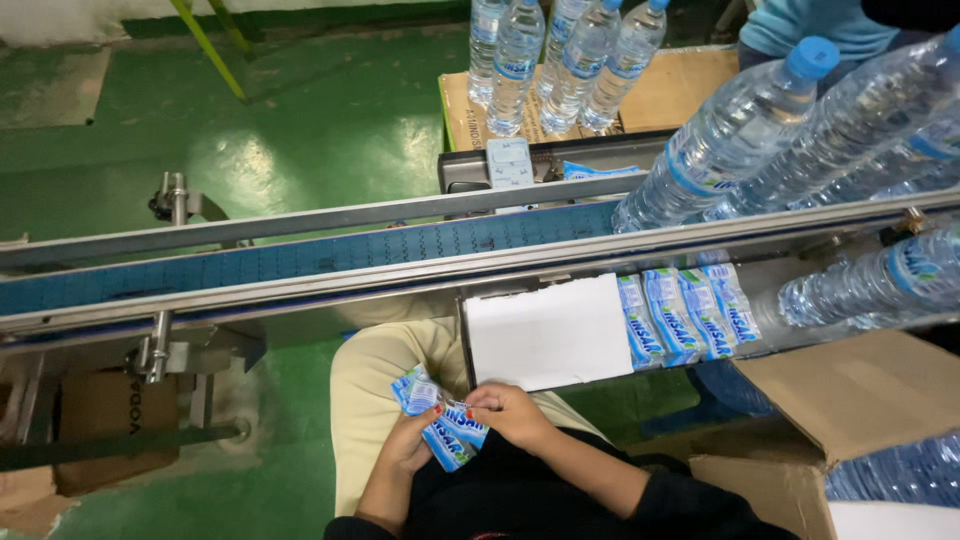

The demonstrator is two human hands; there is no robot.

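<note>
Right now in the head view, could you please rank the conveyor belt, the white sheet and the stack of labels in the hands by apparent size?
1. Blue conveyor belt, spanning most of the frame.
2. White sheet.
3. Stack of blue labels, pinched between left hand and right hand; it sits nearer the camera, yet looks smallest.

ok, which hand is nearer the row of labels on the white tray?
Right. The right hand sits just below the row of labels; the left hand is farther left, both holding a label stack.

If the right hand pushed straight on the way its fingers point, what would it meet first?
The right hand points left, so it would probably first meet the stack of blue labels, which it already touches, then the left hand behind.
</note>
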